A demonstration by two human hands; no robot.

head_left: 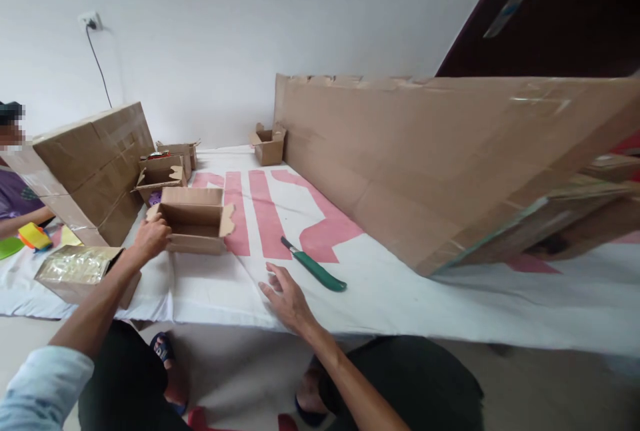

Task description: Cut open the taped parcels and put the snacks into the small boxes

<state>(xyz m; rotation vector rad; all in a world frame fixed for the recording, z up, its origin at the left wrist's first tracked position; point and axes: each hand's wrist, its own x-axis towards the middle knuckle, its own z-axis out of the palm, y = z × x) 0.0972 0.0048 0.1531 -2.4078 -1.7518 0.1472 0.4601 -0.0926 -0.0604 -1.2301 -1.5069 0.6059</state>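
A small open cardboard box (197, 244) stands on the white cloth in front of me, flaps up and its visible inside bare. My left hand (153, 237) is closed on the left wall of that box, fingers over the edge. To the right, my right hand (286, 294) hovers low by the table's front edge, fingers apart and holding nothing. Just beyond its fingertips lies a green-handled knife (320, 272), its dark tip pointing away to the left.
A large cardboard sheet (400, 151) stands upright at right. Another big carton (95, 171) stands left, beside smaller boxes (160, 174). One little box (269, 145) sits by the wall. A taped box (83, 271) lies under my left forearm. A person (20, 197) is at far left.
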